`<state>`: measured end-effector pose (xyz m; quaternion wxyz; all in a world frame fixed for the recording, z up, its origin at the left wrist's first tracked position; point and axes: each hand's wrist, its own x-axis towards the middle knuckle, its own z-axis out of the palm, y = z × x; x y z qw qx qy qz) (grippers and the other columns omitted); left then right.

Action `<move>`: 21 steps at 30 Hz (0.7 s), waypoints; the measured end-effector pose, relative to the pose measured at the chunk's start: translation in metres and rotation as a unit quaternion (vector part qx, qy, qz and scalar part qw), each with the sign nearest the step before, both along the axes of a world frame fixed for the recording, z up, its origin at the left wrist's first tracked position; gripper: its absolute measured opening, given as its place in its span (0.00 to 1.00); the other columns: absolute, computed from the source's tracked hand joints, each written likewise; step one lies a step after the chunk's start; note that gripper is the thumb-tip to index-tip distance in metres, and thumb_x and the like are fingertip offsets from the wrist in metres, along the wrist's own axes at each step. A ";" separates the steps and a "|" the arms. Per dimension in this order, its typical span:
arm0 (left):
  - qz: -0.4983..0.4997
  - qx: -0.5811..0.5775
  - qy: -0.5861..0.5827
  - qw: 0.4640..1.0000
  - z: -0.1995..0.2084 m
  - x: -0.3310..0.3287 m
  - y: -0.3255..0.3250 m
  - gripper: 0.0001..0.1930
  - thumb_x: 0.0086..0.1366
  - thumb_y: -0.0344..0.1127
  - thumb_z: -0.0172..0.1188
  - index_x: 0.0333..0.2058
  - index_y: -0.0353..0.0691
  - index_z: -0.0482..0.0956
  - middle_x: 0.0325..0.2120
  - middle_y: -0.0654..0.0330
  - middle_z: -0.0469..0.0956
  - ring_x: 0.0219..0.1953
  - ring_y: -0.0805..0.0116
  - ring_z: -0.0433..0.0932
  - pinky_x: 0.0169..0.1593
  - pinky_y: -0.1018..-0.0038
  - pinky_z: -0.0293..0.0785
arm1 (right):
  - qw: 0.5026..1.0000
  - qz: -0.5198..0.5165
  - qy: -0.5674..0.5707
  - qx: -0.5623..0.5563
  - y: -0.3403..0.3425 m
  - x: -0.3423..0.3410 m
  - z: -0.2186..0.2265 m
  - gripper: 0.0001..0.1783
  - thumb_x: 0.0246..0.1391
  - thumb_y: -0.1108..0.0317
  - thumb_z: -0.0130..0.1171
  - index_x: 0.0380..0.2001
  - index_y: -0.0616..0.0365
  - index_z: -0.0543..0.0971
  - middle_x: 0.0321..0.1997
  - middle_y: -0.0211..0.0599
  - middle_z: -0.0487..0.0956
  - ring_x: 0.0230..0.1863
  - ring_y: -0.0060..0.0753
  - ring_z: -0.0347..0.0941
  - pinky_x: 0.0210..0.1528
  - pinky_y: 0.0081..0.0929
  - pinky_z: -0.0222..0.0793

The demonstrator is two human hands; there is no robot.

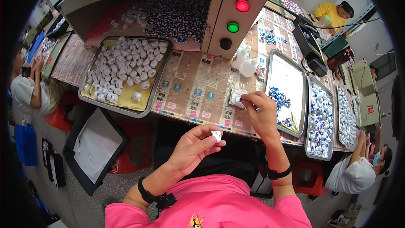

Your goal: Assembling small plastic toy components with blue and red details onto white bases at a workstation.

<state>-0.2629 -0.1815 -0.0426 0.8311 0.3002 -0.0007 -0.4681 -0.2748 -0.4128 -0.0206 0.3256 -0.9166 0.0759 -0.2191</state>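
My left hand [195,144] is closed in front of the table edge, with a small rounded white plastic piece [217,136] pinched between thumb and fingers. The piece has a dark-edged hollow on its face. Over the table, my right hand [262,112] pinches a tiny dark blue part [241,99] at its fingertips, mostly hidden by them. Just under those fingertips lies a small pale block or pad [236,98]. To the right of this hand, a metal tray [291,76] holds a heap of small blue, white and red parts [279,98] and yellow tweezers or a similar slim tool.
A tray [148,109] of white pieces stands left. Behind is a machine housing [230,17] with red and green lights, parts piled inside. White squeeze bottles [249,67] stand near it. Farther right, another tray [311,152] holds white-and-blue pieces. Other people sit at both sides.
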 end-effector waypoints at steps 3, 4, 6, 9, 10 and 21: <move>0.020 -0.002 -0.005 1.000 -0.005 -0.001 -0.003 0.15 0.64 0.26 0.58 0.49 0.37 0.72 0.44 0.59 0.75 0.46 0.67 0.78 0.47 0.75 0.78 | 0.998 0.017 -0.008 0.055 0.009 -0.010 0.013 0.07 0.46 0.77 0.63 0.32 0.60 0.83 0.30 0.38 0.79 0.30 0.32 0.77 0.32 0.24 0.71; 0.019 0.000 -0.004 1.000 -0.005 -0.001 -0.004 0.15 0.64 0.26 0.58 0.49 0.37 0.72 0.44 0.59 0.75 0.46 0.67 0.78 0.47 0.75 0.78 | 0.998 0.016 -0.008 0.056 0.012 -0.015 0.018 0.07 0.46 0.77 0.63 0.32 0.60 0.83 0.30 0.38 0.79 0.30 0.32 0.77 0.32 0.24 0.71; 0.038 0.008 -0.011 0.999 -0.005 -0.002 -0.006 0.15 0.64 0.26 0.58 0.49 0.37 0.72 0.45 0.59 0.76 0.45 0.67 0.78 0.47 0.76 0.78 | 0.991 0.048 0.024 0.119 0.019 -0.026 0.025 0.08 0.47 0.77 0.64 0.34 0.61 0.83 0.32 0.38 0.80 0.31 0.27 0.77 0.33 0.21 0.71; 0.027 0.017 -0.007 0.999 -0.004 -0.001 -0.008 0.16 0.63 0.26 0.58 0.50 0.38 0.71 0.44 0.58 0.76 0.46 0.67 0.78 0.47 0.76 0.78 | 0.965 0.114 0.017 0.236 0.028 -0.043 0.026 0.09 0.48 0.76 0.65 0.35 0.62 0.83 0.33 0.38 0.80 0.33 0.25 0.76 0.34 0.20 0.71; 0.024 0.019 -0.008 0.999 -0.005 -0.001 -0.009 0.16 0.63 0.26 0.58 0.50 0.38 0.71 0.44 0.58 0.76 0.46 0.67 0.78 0.47 0.76 0.78 | 0.960 0.125 0.031 0.250 0.032 -0.048 0.029 0.09 0.49 0.76 0.64 0.36 0.63 0.82 0.35 0.39 0.80 0.34 0.25 0.76 0.35 0.19 0.72; 0.030 0.028 -0.022 0.999 -0.003 -0.007 -0.015 0.15 0.62 0.24 0.59 0.48 0.38 0.72 0.43 0.57 0.77 0.45 0.68 0.78 0.50 0.73 0.78 | 0.943 0.120 0.046 0.306 0.041 -0.060 0.018 0.09 0.50 0.75 0.64 0.36 0.61 0.83 0.33 0.38 0.81 0.33 0.24 0.77 0.34 0.18 0.72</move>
